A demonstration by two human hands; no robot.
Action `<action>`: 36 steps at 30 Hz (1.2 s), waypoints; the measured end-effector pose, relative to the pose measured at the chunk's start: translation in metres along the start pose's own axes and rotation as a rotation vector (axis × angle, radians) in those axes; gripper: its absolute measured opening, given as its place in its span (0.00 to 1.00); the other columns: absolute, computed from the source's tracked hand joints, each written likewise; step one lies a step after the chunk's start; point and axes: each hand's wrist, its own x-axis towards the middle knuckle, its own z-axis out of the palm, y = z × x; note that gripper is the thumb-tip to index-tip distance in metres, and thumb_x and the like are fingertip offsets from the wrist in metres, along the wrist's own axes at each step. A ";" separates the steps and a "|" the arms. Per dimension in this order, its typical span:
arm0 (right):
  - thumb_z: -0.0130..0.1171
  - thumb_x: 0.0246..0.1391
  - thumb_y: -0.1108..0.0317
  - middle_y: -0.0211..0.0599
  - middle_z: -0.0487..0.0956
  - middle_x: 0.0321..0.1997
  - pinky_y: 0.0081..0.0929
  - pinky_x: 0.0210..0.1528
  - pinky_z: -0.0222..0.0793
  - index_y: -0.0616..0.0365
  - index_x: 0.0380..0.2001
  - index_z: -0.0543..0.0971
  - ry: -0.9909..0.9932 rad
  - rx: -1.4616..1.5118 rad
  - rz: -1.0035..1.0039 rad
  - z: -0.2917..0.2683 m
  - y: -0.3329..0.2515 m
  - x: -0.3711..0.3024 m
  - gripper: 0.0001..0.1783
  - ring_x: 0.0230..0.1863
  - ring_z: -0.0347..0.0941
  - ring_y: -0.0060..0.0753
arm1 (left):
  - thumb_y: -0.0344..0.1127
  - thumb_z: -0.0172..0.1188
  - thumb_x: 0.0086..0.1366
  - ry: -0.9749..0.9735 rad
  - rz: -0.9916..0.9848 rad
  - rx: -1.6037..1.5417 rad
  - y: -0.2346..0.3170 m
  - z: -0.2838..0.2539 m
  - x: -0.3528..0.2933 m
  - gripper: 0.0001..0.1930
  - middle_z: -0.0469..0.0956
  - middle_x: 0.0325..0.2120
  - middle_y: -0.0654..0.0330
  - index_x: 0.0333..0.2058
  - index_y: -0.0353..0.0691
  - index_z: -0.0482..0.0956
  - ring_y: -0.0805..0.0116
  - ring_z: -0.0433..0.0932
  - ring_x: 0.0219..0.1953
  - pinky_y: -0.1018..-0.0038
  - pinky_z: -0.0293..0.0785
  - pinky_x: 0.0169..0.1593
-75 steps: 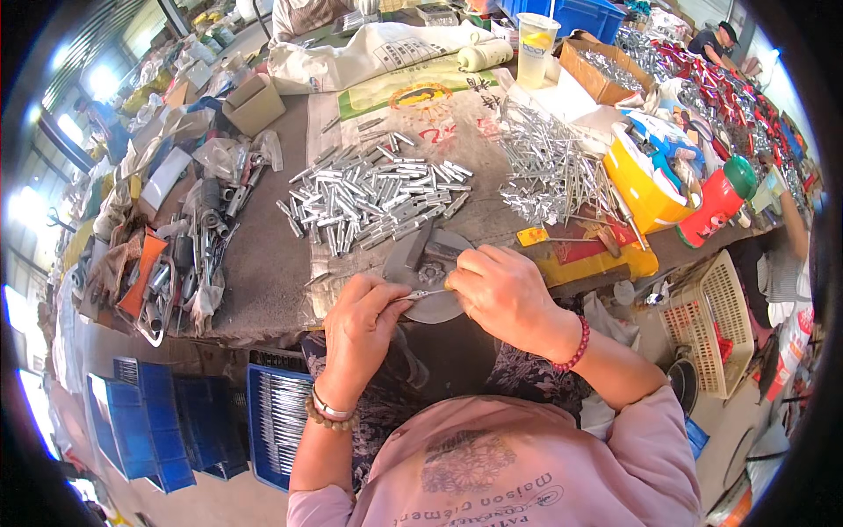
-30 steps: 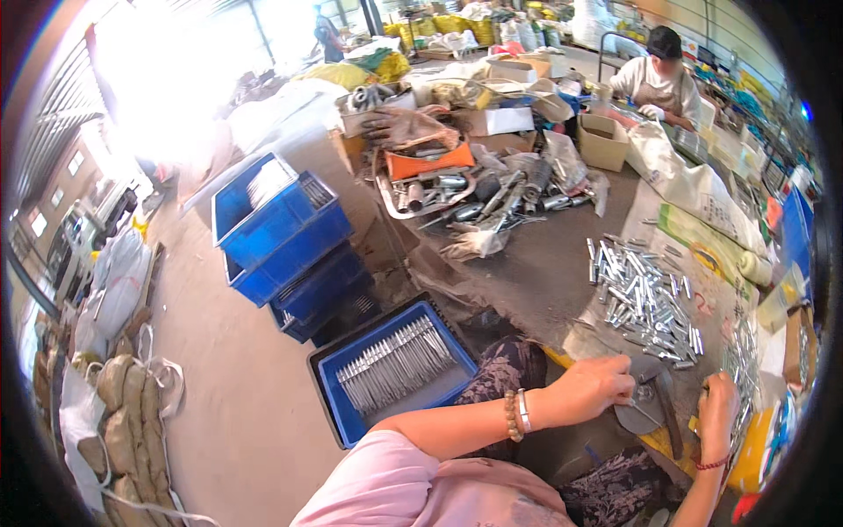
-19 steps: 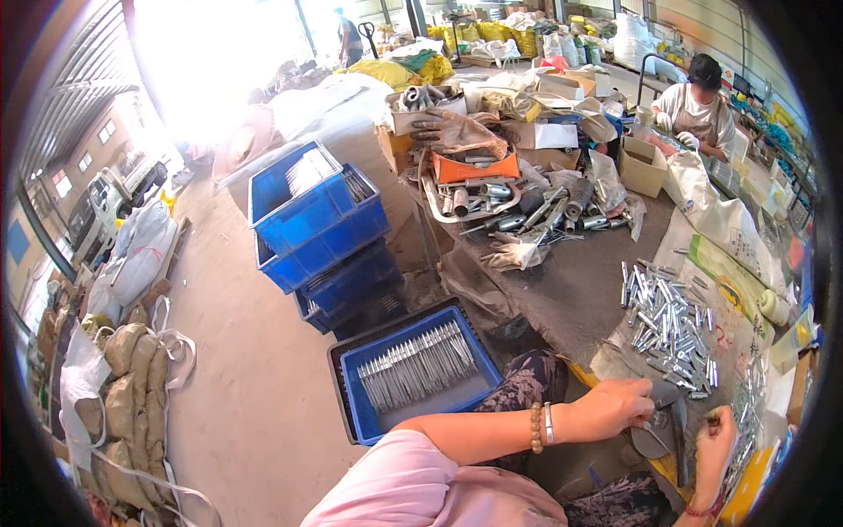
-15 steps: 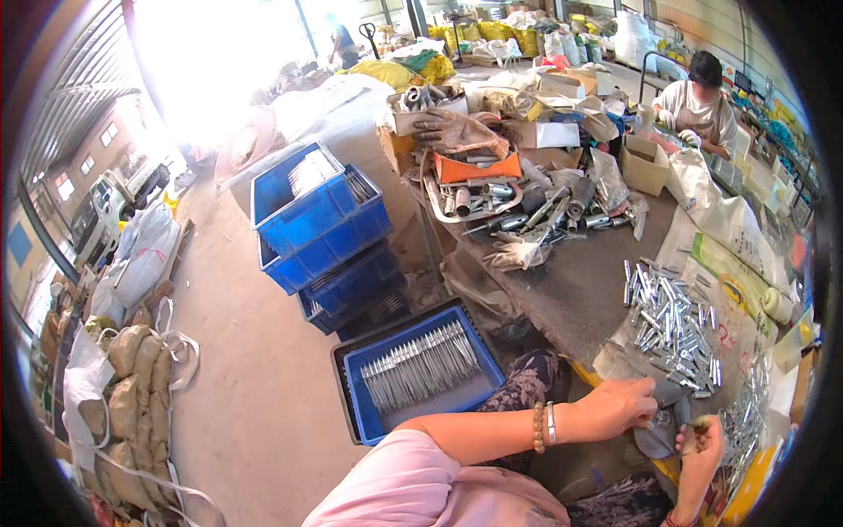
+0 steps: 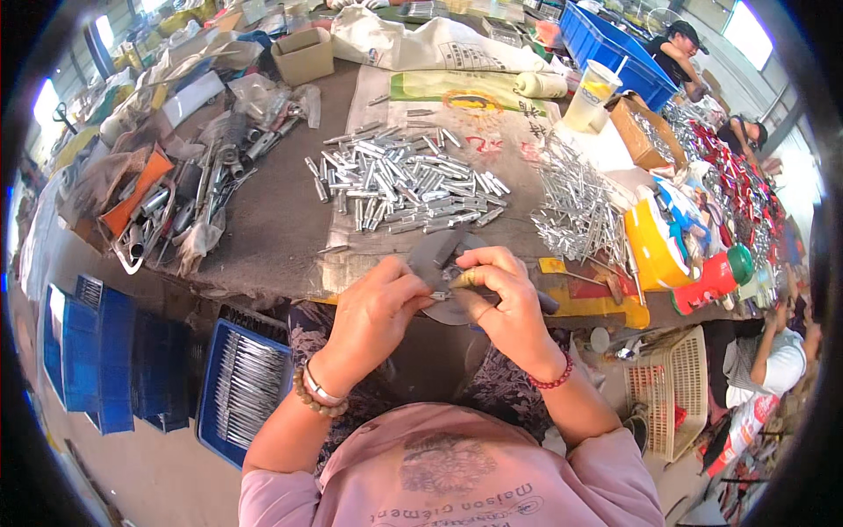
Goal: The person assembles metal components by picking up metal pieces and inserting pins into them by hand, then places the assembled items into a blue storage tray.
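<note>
Pinched a small metal piece (image 5: pixel 438 296) in the left hand (image 5: pixel 376 303), beside the right hand (image 5: pixel 511 303), over a grey disc (image 5: pixel 450 314); could not tell the right's grip. Looked light, stiff, slick; probably best held by one end.

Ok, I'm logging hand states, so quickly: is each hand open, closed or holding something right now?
Left hand: closed, pinching a small silvery metal piece.
Right hand: fingers curled; whether it holds anything cannot be told.

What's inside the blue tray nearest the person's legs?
The blue tray holds slim silvery metal pieces lined up in a row; whatever lies beneath them is covered.
</note>
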 end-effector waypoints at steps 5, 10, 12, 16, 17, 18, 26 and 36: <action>0.73 0.53 0.79 0.35 0.85 0.56 0.40 0.67 0.68 0.59 0.39 0.87 -0.044 -0.009 -0.017 0.002 0.000 0.000 0.10 0.61 0.78 0.44 | 0.25 0.77 0.60 0.010 -0.006 0.002 0.004 0.003 0.000 0.09 0.81 0.36 0.59 0.38 0.41 0.87 0.52 0.85 0.37 0.62 0.80 0.40; 0.74 0.51 0.78 0.33 0.84 0.50 0.40 0.61 0.67 0.58 0.38 0.86 -0.001 -0.049 -0.122 0.007 0.006 0.002 0.11 0.55 0.80 0.41 | 0.25 0.76 0.61 0.007 -0.010 -0.001 0.005 0.002 0.000 0.09 0.81 0.36 0.58 0.38 0.41 0.87 0.52 0.85 0.37 0.62 0.80 0.40; 0.75 0.51 0.78 0.33 0.84 0.50 0.41 0.62 0.68 0.58 0.38 0.85 0.002 -0.076 -0.142 0.007 0.004 0.003 0.11 0.55 0.80 0.41 | 0.24 0.76 0.61 0.007 -0.013 -0.005 0.005 0.001 0.000 0.09 0.81 0.36 0.58 0.39 0.41 0.87 0.52 0.85 0.37 0.62 0.80 0.40; 0.75 0.51 0.77 0.35 0.83 0.51 0.46 0.64 0.72 0.57 0.40 0.85 -0.036 -0.295 -0.288 0.005 -0.006 0.007 0.13 0.55 0.81 0.42 | 0.25 0.76 0.61 0.007 -0.024 0.004 0.008 -0.001 0.000 0.09 0.80 0.36 0.58 0.39 0.41 0.87 0.51 0.85 0.37 0.62 0.80 0.40; 0.75 0.51 0.77 0.35 0.83 0.51 0.46 0.64 0.72 0.57 0.40 0.85 -0.035 -0.297 -0.284 0.003 -0.007 0.006 0.13 0.55 0.81 0.42 | 0.25 0.76 0.62 0.009 -0.027 -0.003 0.008 0.000 0.001 0.08 0.80 0.36 0.57 0.39 0.40 0.88 0.51 0.85 0.37 0.62 0.80 0.40; 0.74 0.51 0.76 0.36 0.83 0.52 0.46 0.65 0.73 0.57 0.42 0.85 -0.062 -0.306 -0.298 0.001 -0.007 0.005 0.14 0.56 0.81 0.43 | 0.25 0.76 0.62 0.006 -0.025 -0.004 0.007 0.000 0.001 0.08 0.80 0.36 0.57 0.39 0.40 0.88 0.51 0.85 0.37 0.62 0.80 0.40; 0.73 0.55 0.71 0.39 0.82 0.45 0.46 0.54 0.78 0.54 0.52 0.86 -0.092 -0.570 -0.008 -0.043 0.013 0.000 0.20 0.47 0.83 0.48 | 0.25 0.77 0.61 0.001 -0.016 -0.043 0.003 0.000 0.002 0.08 0.80 0.35 0.57 0.39 0.38 0.89 0.54 0.84 0.35 0.64 0.79 0.38; 0.70 0.54 0.80 0.35 0.78 0.42 0.38 0.35 0.82 0.45 0.64 0.86 0.070 -0.345 -0.171 -0.054 -0.025 -0.038 0.33 0.37 0.84 0.42 | 0.23 0.77 0.61 -0.027 -0.041 -0.064 0.001 0.002 -0.001 0.09 0.79 0.34 0.58 0.41 0.34 0.89 0.60 0.82 0.34 0.67 0.78 0.38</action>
